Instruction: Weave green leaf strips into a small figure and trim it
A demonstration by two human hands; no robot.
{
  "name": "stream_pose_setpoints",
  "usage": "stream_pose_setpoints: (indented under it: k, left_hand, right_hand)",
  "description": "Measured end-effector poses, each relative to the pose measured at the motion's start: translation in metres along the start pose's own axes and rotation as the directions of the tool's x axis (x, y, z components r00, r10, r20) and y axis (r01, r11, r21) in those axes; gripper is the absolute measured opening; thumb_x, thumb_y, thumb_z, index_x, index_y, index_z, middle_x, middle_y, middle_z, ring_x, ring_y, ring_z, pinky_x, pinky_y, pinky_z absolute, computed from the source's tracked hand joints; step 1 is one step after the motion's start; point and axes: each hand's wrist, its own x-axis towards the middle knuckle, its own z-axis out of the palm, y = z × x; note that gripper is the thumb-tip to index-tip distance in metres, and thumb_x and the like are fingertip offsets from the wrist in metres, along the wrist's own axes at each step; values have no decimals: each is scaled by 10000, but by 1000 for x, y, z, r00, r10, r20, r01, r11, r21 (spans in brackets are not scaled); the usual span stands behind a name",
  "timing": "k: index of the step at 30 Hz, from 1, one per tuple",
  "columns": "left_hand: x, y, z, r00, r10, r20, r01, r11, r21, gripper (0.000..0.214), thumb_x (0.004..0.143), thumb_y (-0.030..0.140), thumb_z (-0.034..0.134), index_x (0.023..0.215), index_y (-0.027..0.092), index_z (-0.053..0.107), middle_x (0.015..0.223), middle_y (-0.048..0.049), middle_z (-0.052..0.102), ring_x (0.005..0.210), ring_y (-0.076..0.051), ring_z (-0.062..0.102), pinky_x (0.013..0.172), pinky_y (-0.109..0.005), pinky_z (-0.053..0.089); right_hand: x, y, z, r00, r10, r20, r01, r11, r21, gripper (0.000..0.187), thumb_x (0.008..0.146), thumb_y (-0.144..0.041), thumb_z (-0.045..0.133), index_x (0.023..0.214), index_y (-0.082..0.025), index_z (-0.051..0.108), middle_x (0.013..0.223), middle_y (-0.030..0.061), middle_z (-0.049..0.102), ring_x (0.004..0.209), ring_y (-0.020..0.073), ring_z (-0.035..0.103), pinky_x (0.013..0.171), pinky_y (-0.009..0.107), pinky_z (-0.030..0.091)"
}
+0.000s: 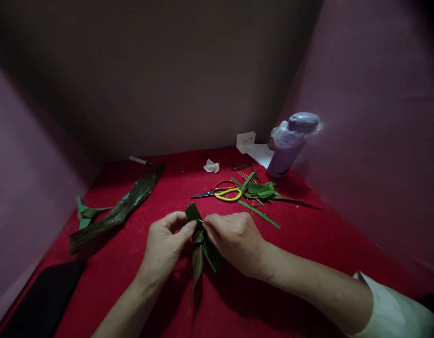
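Near the middle front of the red table, my left hand [166, 241] pinches a folded green leaf piece [193, 213] between thumb and fingers. A brownish leaf strip [197, 263] hangs down from the same piece, beside a brighter green part [212, 257]. My right hand [236, 241] is closed on a thin pale toothpick-like stick [200, 220], whose visible end touches the leaf by my left thumb. Its other end is hidden in the fingers. Just beyond the hands lie scissors [212, 193] with red and yellow handles.
Leaf scraps [261, 189] lie right of the scissors. A long dark leaf [128, 202] and a folded green leaf shape [86, 213] lie left. Behind are crumpled tissue [212, 166], white cards [245, 141], a purple tumbler [286, 152] and a white pen-like item [139, 160]. A black object [44, 298] lies front left.
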Motion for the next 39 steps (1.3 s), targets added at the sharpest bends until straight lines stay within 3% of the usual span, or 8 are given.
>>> stream_pose_setpoints:
  k: [9,20,26,32,39]
  left_hand:
    - [0,-4,-1,999,30,15,-30,999,36,141,703,305,719,738,171,693,689,-5,667,592,-116,560,553,-204,446]
    - [-2,-2,3,992,129,9,-128,970,208,89,728,267,688,710,180,689,660,7,662,612,-130,571,562,-207,434]
    - [-2,-3,1,995,94,22,-97,982,164,131,741,308,681,745,177,685,685,11,660,600,-114,554,541,-197,426]
    - [0,-4,1,993,105,49,-111,979,170,123,735,288,683,740,165,692,691,4,669,628,-115,565,581,-196,439]
    - [1,-5,1,995,102,24,-104,990,94,99,725,263,691,717,167,667,667,18,644,608,-104,551,583,-195,450]
  right_hand:
    - [1,-2,0,999,21,41,-19,998,-64,207,918,-199,476,749,-148,585,510,16,637,418,134,585,452,278,183]
    - [-1,-6,0,993,100,60,-99,995,-12,78,843,-145,533,775,-146,569,581,26,675,487,154,632,477,272,234]
    - [0,-6,0,980,153,128,-160,986,51,166,927,-215,462,828,-142,574,608,33,676,525,159,643,500,261,278]
    - [-2,-1,3,991,84,109,-90,995,46,111,881,-152,508,782,-155,558,618,22,671,522,145,619,500,264,260]
    - [-1,-3,-2,973,178,147,-205,959,194,103,895,-193,488,857,-163,579,712,32,684,615,146,623,580,242,338]
